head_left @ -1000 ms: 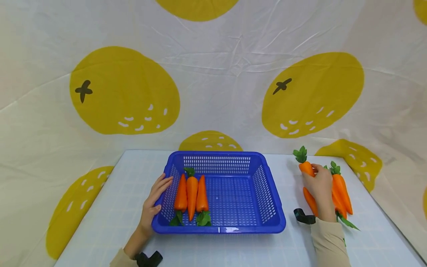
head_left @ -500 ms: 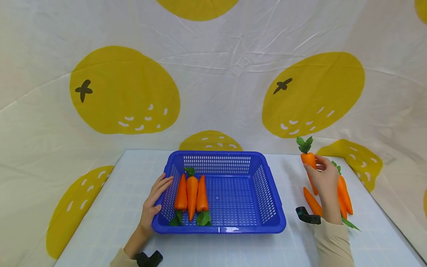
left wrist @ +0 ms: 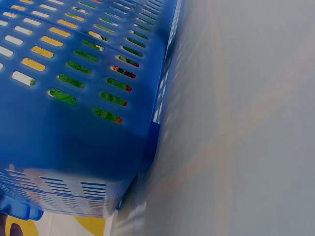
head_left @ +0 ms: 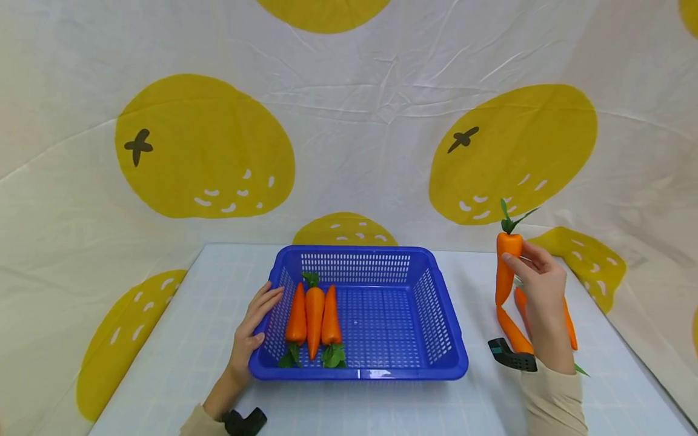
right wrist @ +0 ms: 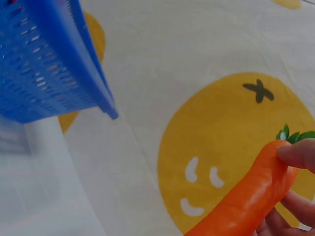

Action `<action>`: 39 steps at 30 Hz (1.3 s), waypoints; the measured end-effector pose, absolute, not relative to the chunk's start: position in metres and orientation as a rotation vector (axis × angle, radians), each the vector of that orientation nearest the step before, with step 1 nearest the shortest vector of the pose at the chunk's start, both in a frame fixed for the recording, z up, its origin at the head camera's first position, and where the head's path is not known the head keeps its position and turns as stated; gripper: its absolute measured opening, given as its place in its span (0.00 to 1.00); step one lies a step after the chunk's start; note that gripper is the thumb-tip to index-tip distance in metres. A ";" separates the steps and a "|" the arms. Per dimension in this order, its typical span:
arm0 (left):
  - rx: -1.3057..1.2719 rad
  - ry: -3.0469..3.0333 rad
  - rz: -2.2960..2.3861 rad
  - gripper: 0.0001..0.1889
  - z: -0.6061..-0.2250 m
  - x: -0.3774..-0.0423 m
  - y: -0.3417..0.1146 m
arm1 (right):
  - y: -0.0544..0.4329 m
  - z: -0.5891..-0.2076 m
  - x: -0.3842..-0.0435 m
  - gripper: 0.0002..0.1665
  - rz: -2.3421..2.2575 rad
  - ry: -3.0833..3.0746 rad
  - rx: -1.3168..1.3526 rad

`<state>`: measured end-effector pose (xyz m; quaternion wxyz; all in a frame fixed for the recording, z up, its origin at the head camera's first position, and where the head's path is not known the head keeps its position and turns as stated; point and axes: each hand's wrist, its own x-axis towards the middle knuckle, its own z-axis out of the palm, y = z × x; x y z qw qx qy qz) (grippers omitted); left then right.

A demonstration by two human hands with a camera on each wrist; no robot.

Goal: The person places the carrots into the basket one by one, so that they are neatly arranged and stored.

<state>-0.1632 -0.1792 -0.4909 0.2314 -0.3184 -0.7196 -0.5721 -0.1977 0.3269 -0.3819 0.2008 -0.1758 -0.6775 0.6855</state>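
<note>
In the head view my right hand pinches a carrot between thumb and fingers near its leafy top. It stands almost upright above the table, leaves up, tip down. The right wrist view shows the same carrot with the thumb pressed on its thick end. Beneath that hand lie more carrots, partly hidden by the forearm. A blue plastic basket sits mid-table; three carrots lie side by side in its left part. My left hand rests on the basket's left rim, fingers extended over it.
The pale checked table ends at a white cloth printed with large yellow fruit. In the left wrist view, the basket's slotted wall fills the left. Each wrist wears a black camera.
My right hand has lifted the carrot up off the pile and turned it more upright, shifting slightly right. The left hand and basket stay where they were.
</note>
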 end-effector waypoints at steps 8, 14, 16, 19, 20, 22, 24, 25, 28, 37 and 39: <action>-0.883 -1.973 -1.566 0.29 -0.491 -0.164 -0.179 | 0.311 -0.367 -0.187 0.37 2.094 -1.800 -0.316; -0.886 -1.968 -1.571 0.29 -0.491 -0.164 -0.179 | 0.303 -0.363 -0.183 0.32 2.217 -1.696 -0.144; -0.884 -1.967 -1.573 0.29 -0.490 -0.164 -0.179 | 0.301 -0.362 -0.182 0.29 2.229 -1.684 -0.093; -0.891 -1.961 -1.571 0.29 -0.490 -0.164 -0.179 | 0.297 -0.360 -0.182 0.26 2.222 -1.695 -0.027; -0.893 -1.959 -1.569 0.29 -0.490 -0.164 -0.179 | 0.295 -0.360 -0.181 0.24 2.219 -1.704 -0.007; -0.893 -1.958 -1.565 0.29 -0.490 -0.164 -0.179 | 0.292 -0.359 -0.181 0.23 2.217 -1.731 0.036; -0.892 -1.960 -1.570 0.29 -0.490 -0.164 -0.179 | 0.290 -0.358 -0.179 0.21 2.214 -1.760 0.075; -0.893 -1.959 -1.572 0.29 -0.490 -0.164 -0.178 | 0.289 -0.358 -0.178 0.21 2.208 -1.782 0.095; -0.884 -1.965 -1.573 0.29 -0.490 -0.163 -0.178 | 0.286 -0.357 -0.177 0.22 2.185 -1.859 0.150; -0.881 -1.974 -1.572 0.29 -0.490 -0.163 -0.178 | 0.271 -0.358 -0.175 0.27 2.093 -2.082 0.237; -0.882 -1.972 -1.575 0.29 -0.490 -0.163 -0.178 | 0.267 -0.359 -0.176 0.28 2.076 -2.115 0.248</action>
